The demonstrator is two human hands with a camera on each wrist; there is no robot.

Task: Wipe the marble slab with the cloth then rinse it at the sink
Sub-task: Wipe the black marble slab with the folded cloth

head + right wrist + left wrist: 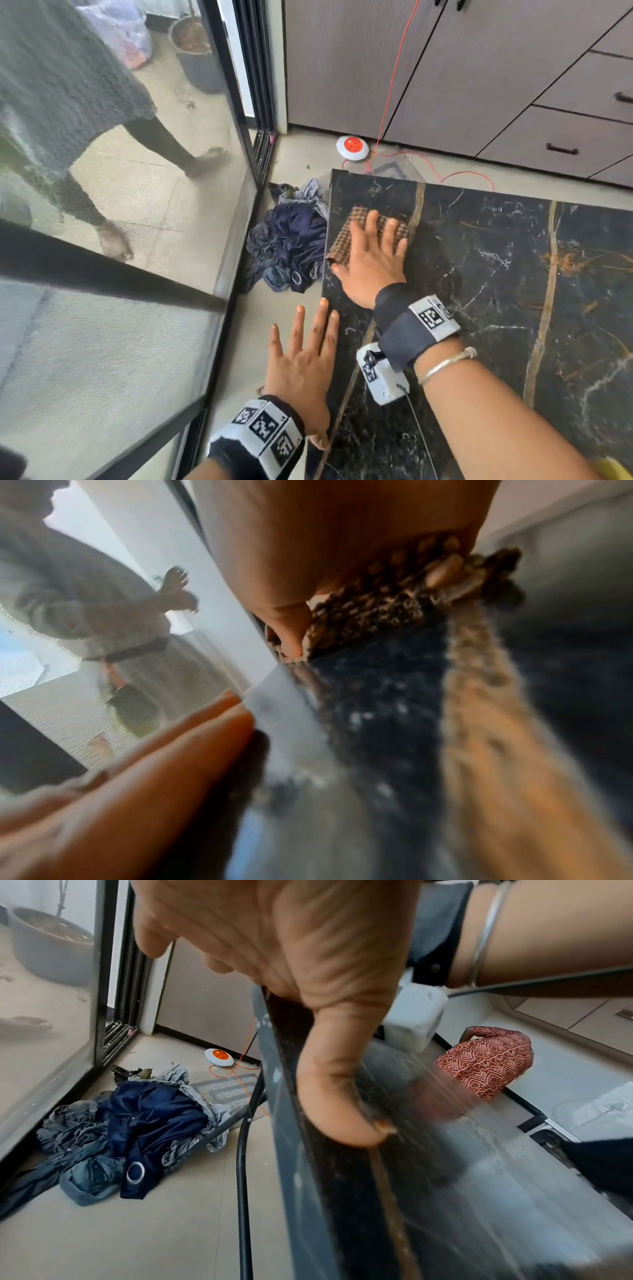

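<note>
A black marble slab (496,274) with gold and white veins fills the right of the head view. A brown checked cloth (346,236) lies near its far left corner. My right hand (371,253) presses flat on the cloth with fingers spread and straight. My left hand (303,356) lies flat at the slab's left edge, fingers straight and extending past the edge. In the left wrist view the left thumb (335,1096) rests on the slab's top (394,1191). The right wrist view shows the cloth (380,607) under the right palm, blurred.
A heap of dark blue and grey cloth (291,243) lies on the floor left of the slab. A white and red socket box (352,148) with a red cable sits by the cabinets (479,68). A glass sliding door (120,205) stands on the left, a person walking behind it.
</note>
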